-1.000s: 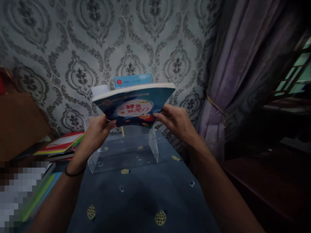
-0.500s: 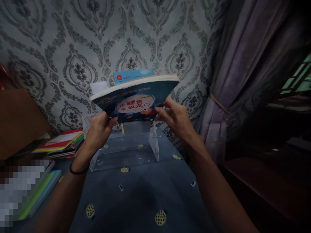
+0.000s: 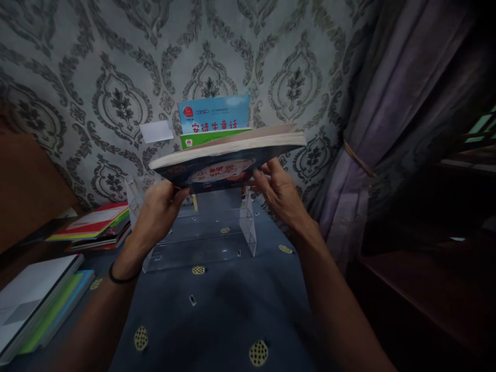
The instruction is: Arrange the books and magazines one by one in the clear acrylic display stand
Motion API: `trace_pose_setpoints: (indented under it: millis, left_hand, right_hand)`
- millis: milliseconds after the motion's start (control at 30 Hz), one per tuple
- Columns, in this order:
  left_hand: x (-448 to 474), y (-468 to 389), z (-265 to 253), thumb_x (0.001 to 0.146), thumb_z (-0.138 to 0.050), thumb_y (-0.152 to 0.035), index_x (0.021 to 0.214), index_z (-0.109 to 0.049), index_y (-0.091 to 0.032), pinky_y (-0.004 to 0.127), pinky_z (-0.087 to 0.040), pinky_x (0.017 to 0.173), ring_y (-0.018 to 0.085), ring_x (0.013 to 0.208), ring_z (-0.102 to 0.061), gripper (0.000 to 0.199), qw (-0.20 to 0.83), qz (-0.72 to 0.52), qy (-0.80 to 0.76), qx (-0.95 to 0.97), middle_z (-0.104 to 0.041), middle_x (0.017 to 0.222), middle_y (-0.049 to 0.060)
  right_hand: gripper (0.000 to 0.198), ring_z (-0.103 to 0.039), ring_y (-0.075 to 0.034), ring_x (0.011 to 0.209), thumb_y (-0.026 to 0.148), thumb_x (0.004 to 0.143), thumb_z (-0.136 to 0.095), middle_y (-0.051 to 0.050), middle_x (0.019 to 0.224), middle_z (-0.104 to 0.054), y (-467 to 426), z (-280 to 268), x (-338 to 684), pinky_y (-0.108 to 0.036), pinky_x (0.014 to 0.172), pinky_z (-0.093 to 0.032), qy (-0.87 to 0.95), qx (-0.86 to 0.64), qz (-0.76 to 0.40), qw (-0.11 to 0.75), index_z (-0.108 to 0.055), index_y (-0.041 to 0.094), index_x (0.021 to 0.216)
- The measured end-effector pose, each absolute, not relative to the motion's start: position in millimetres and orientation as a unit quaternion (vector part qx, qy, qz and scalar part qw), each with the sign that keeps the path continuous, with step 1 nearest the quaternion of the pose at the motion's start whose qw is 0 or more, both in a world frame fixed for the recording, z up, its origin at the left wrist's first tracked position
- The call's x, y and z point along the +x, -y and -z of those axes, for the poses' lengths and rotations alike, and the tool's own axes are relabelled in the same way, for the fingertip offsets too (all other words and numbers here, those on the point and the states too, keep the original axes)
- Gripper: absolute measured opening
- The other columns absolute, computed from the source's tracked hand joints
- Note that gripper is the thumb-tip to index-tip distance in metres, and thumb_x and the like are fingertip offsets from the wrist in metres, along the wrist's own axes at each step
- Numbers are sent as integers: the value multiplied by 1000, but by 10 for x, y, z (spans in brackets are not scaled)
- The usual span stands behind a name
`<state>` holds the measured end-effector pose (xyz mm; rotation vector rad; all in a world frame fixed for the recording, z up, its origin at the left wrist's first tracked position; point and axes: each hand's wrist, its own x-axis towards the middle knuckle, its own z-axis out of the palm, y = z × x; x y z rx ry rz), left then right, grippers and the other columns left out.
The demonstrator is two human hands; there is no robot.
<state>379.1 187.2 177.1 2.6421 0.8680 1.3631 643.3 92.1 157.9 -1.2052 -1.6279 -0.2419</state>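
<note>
Both hands hold a dark blue paperback book (image 3: 182, 174) in the air, tilted so that its pale page edges face up and its cover is foreshortened. My left hand (image 3: 160, 204) is closed on the lower left part, thumb on the cover. On the right side, my right hand (image 3: 277, 188) grips it, fingers against the cover. Below and behind stands a clear acrylic rack (image 3: 248, 227) with tiers. Behind the held book rise a light blue book (image 3: 215, 111) and a green book (image 3: 211, 137); their lower parts are hidden.
At the left lie a stack of colourful books (image 3: 93, 225) and a nearer pile of books (image 3: 34, 294). A brown box (image 3: 34, 181) stands behind them. A patterned blue cloth (image 3: 225, 320) covers the table. The tied purple curtain (image 3: 360, 155) hangs at the right.
The held book has tipped flatter, showing less cover and more page edge, and shifted slightly right. More of the light blue book shows, and the green book has come into view.
</note>
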Motion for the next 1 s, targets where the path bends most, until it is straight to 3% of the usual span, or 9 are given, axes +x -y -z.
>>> trace_pose_setpoints:
  millis: [367,733,1000]
  left_hand:
    - [3847,-1880,-1767,95,-56,-32,82,-61,-19,26,-40,65,17,69,-58,19,-26,-454,-251,855,-64,74,0]
    - [3933,-1905,-1796,92,-54,-33,82,-58,-21,25,-37,59,15,63,-56,16,25,-447,-247,860,-64,69,-2]
    - [3966,-2035,-1865,90,-58,-34,89,-57,-20,28,-49,62,20,71,-69,13,89,-430,-254,862,-68,75,0]
  right_hand:
    - [40,-72,-25,87,55,105,-39,-6,99,-69,-1015,-1435,6455,-38,77,-59,631,-516,69,576,-55,27,128]
    - [37,-73,-24,81,61,101,-44,-2,83,-64,-1059,-1385,6485,-37,70,-59,603,-523,32,601,-54,27,94]
    - [38,-73,-23,73,62,100,-44,0,79,-60,-1126,-1375,6509,-35,60,-60,611,-507,7,608,-52,26,91]
